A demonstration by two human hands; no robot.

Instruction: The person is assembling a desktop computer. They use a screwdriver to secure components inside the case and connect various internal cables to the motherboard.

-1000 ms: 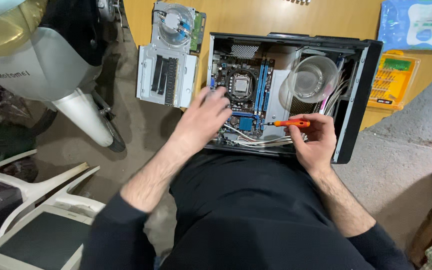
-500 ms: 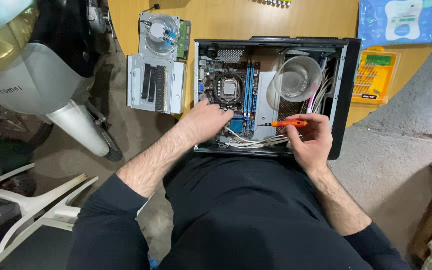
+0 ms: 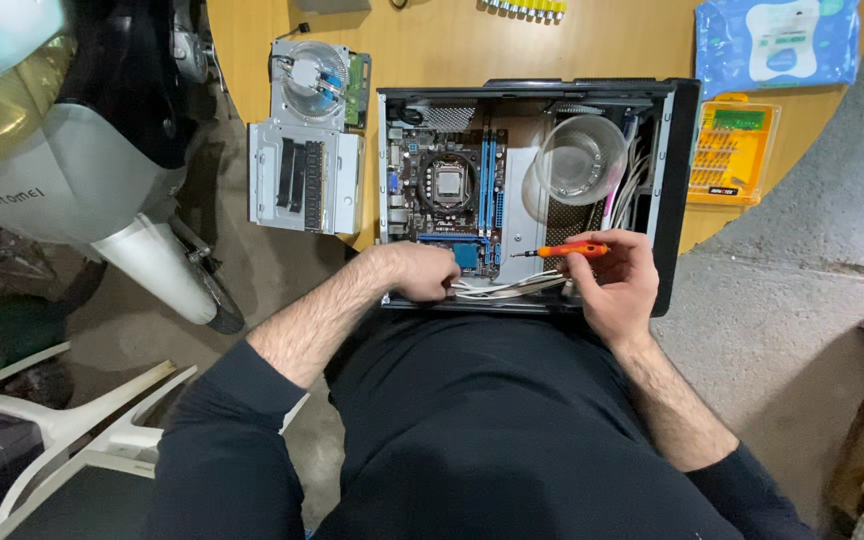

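Open PC case (image 3: 674,190) at frame centre, lying on its side on round wooden table (image 3: 452,45), side panel off. Motherboard (image 3: 444,190) in place in case's left half, CPU socket bare, no cooler on it. Clear plastic cup (image 3: 580,158) sitting in right half of case. White cables (image 3: 502,288) bunched along lower edge, loose.

Left hand (image 3: 420,270) curled, knuckles up, fingertips down at lower edge of motherboard beside cables; can't tell if gripping anything. Right hand (image 3: 620,275) pinching orange screwdriver (image 3: 564,250) between thumb and fingers, tip pointing left toward board, not seated on a screw as far as visible.

Outward: cooler fan (image 3: 310,78) and metal drive bracket (image 3: 304,185) set out left of case. Yellow bit set (image 3: 730,152) right of case, blue wipes pack (image 3: 777,42) upper right. Scooter (image 3: 72,170) at left edge.

Status guess: strip-down midway. Cooler and bracket out; board, cabling still in.
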